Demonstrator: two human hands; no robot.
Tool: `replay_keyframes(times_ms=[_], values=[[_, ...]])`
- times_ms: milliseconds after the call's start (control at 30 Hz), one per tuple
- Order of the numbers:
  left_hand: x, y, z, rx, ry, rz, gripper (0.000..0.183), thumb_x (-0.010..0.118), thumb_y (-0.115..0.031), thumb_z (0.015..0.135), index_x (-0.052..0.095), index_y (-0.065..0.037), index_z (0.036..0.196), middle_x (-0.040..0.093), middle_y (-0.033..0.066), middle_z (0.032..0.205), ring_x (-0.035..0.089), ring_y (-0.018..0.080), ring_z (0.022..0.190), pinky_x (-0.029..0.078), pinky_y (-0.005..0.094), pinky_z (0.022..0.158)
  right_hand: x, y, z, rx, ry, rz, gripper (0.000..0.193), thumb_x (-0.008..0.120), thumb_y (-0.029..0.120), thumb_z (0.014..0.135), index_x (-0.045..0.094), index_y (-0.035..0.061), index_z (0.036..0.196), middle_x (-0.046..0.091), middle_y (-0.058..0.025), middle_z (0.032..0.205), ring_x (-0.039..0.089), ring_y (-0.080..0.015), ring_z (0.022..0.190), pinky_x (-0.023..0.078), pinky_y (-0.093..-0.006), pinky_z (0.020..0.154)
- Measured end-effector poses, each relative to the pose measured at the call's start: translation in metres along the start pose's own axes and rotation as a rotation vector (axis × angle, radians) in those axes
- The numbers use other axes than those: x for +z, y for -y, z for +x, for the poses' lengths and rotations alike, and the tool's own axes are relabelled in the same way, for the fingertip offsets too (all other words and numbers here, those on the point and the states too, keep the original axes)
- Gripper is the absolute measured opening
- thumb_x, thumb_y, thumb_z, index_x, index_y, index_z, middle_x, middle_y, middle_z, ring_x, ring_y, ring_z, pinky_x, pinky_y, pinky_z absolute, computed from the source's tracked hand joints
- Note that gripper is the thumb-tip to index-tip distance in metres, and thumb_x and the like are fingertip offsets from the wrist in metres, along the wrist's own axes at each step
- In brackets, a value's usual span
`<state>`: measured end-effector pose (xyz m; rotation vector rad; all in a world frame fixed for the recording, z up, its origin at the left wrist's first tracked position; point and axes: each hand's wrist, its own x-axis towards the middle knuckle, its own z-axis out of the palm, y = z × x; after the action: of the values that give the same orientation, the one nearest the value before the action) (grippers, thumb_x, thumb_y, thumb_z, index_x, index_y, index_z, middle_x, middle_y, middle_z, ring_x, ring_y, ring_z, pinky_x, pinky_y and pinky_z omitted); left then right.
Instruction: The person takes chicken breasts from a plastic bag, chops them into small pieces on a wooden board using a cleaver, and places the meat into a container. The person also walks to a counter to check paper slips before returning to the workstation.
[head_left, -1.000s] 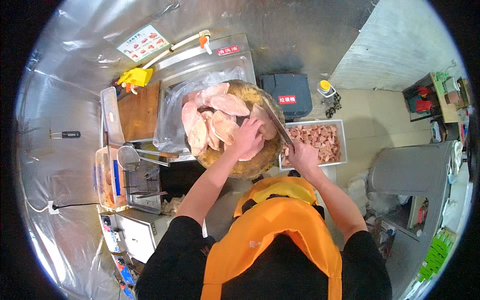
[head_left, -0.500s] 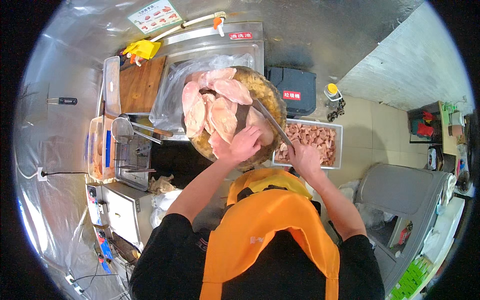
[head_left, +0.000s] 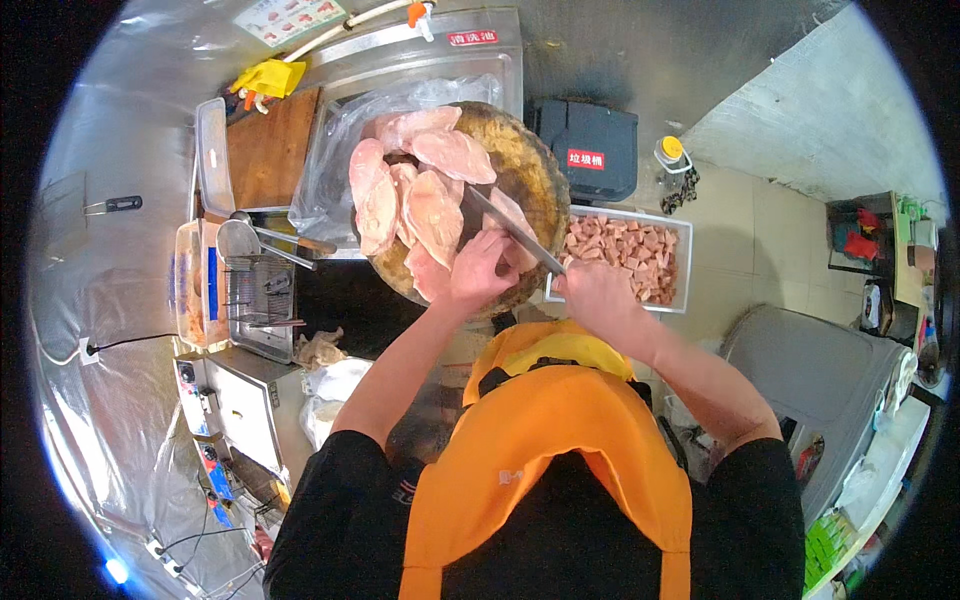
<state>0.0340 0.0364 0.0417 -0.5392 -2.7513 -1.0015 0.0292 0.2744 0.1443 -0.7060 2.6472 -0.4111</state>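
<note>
A round wooden chopping block (head_left: 540,170) carries several raw, pale pink chicken breasts (head_left: 433,215) heaped on its left half. My left hand (head_left: 485,268) presses with curled fingers on one separate chicken breast (head_left: 512,207) near the block's right front. In my right hand (head_left: 600,295) is the handle of a knife, wrapped by closed fingers. The knife's blade (head_left: 520,232) slants up and left across that breast, right beside my left fingertips. Part of the breast is hidden under the blade and my left hand.
Right of the block stands a white tray (head_left: 687,265) of diced meat (head_left: 625,258), with a dark lidded bin (head_left: 590,135) behind it. A steel sink (head_left: 508,70) with clear plastic sheeting lies beyond the block. Left are a wire basket (head_left: 258,305) and a wooden board (head_left: 270,150).
The knife has swung left, from the breast's right side to lying across it. My right hand moved with it. The whole view has shifted slightly.
</note>
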Motion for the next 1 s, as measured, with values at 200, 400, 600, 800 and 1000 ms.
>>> replay_keyframes(times_ms=[200, 400, 600, 800, 1000], values=[[0.005, 0.000, -0.005, -0.111, -0.017, -0.067, 0.044, 0.080, -0.011, 0.065, 0.064, -0.001, 0.105, 0.064, 0.0131, 0.108, 0.061, 0.0350, 0.102, 0.055, 0.0428, 0.085, 0.048, 0.003, 0.035, 0.003, -0.085, 0.016, 0.027, 0.063, 0.025, 0.097, 0.066, 0.0019, 0.082, 0.070, -0.0166, 0.072, 0.073, -0.0342, 0.067, 0.058, -0.0451, 0.059], [-0.001, 0.000, -0.004, -0.069, -0.011, -0.029, 0.044, 0.080, -0.013, 0.065, 0.063, -0.002, 0.104, 0.062, 0.0132, 0.105, 0.059, 0.0357, 0.100, 0.054, 0.0436, 0.083, 0.071, 0.009, 0.042, 0.011, -0.142, -0.046, 0.030, 0.061, 0.027, 0.098, 0.066, 0.0032, 0.081, 0.071, -0.0159, 0.070, 0.073, -0.0332, 0.064, 0.058, -0.0425, 0.057], [0.008, -0.004, -0.006, -0.092, -0.076, -0.034, 0.040, 0.079, -0.013, 0.066, 0.063, -0.003, 0.101, 0.061, 0.0134, 0.104, 0.059, 0.0353, 0.100, 0.052, 0.0438, 0.085, 0.071, 0.009, 0.032, 0.076, -0.022, -0.027, 0.006, 0.066, 0.008, 0.083, 0.068, 0.0038, 0.087, 0.074, -0.0173, 0.085, 0.076, -0.0339, 0.079, 0.061, -0.0411, 0.066], [0.007, -0.003, -0.015, -0.193, -0.030, -0.038, 0.039, 0.077, -0.011, 0.068, 0.065, -0.004, 0.103, 0.062, 0.0124, 0.109, 0.059, 0.0340, 0.104, 0.053, 0.0428, 0.089, 0.083, -0.009, -0.005, 0.007, -0.131, -0.075, 0.014, 0.064, 0.017, 0.090, 0.064, 0.0023, 0.091, 0.069, -0.0155, 0.069, 0.072, -0.0343, 0.065, 0.058, -0.0442, 0.058], [-0.004, 0.022, 0.011, 0.040, 0.087, 0.191, 0.068, 0.079, -0.014, 0.070, 0.049, 0.000, 0.129, 0.057, 0.0202, 0.126, 0.052, 0.0375, 0.127, 0.040, 0.0488, 0.112, 0.028, -0.047, -0.115, 0.128, -0.008, -0.113, 0.018, 0.064, 0.020, 0.093, 0.064, 0.0031, 0.085, 0.066, -0.0173, 0.062, 0.069, -0.0364, 0.059, 0.056, -0.0466, 0.054]])
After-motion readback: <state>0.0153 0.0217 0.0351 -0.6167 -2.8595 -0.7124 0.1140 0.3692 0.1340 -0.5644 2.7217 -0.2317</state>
